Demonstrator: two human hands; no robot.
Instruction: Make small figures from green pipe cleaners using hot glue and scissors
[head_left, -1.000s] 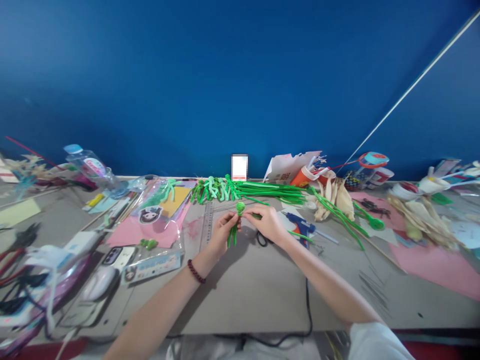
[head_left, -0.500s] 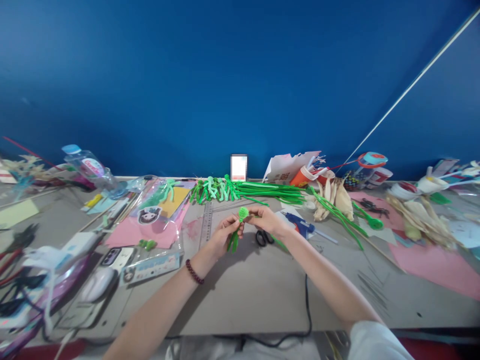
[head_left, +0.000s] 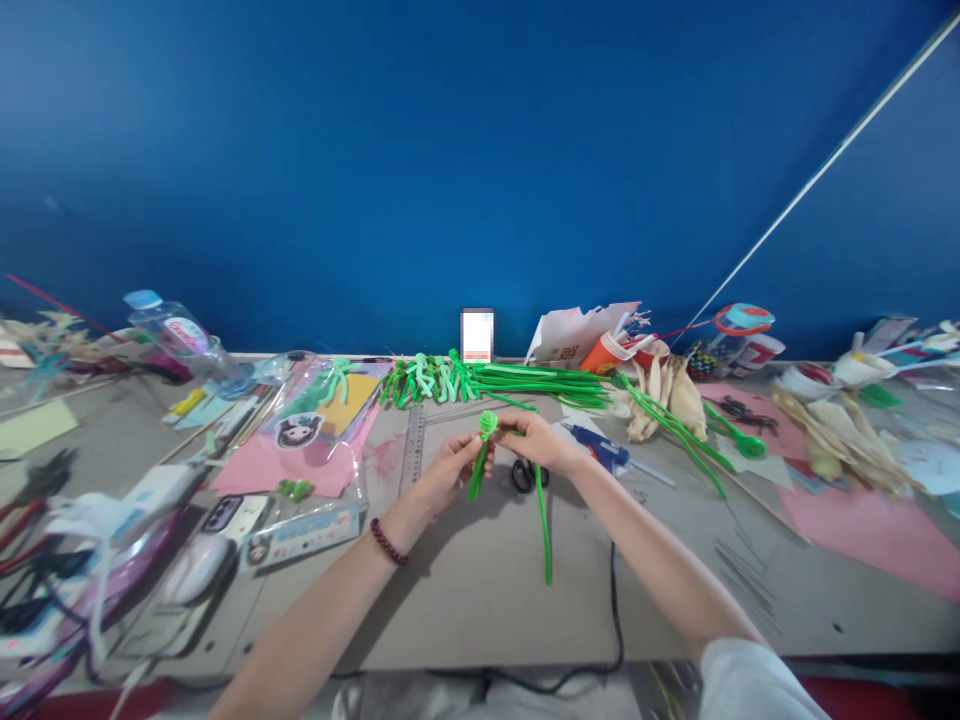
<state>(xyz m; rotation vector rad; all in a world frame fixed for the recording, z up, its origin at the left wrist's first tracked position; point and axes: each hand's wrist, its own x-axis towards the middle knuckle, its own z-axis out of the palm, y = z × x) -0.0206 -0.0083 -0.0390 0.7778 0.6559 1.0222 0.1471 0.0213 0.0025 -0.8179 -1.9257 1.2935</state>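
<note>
Above the middle of the table, my left hand [head_left: 459,462] pinches a pipe-cleaner flower with a round light-green head [head_left: 488,423] and darker green strands [head_left: 477,478] hanging under it. My right hand [head_left: 534,440] is closed close beside the head, its fingers on a long green pipe cleaner [head_left: 544,535] whose free end hangs down towards me. Exactly where that strand meets the flower is hidden by the fingers. Black-handled scissors [head_left: 523,476] lie just beneath my right hand, partly covered by it.
Behind the hands lie a bundle of green pipe cleaners [head_left: 540,383] and several bent green pieces [head_left: 431,378]. A blue glue gun [head_left: 600,448] is to the right, a metal ruler [head_left: 413,445] to the left. A phone [head_left: 478,335] stands against the wall; a black cable [head_left: 614,610] crosses the front edge.
The long pipe cleaner at my right hand has swung down and now hangs in front of the scissors. The flower's strands have turned more upright, with both hands nearly in place.
</note>
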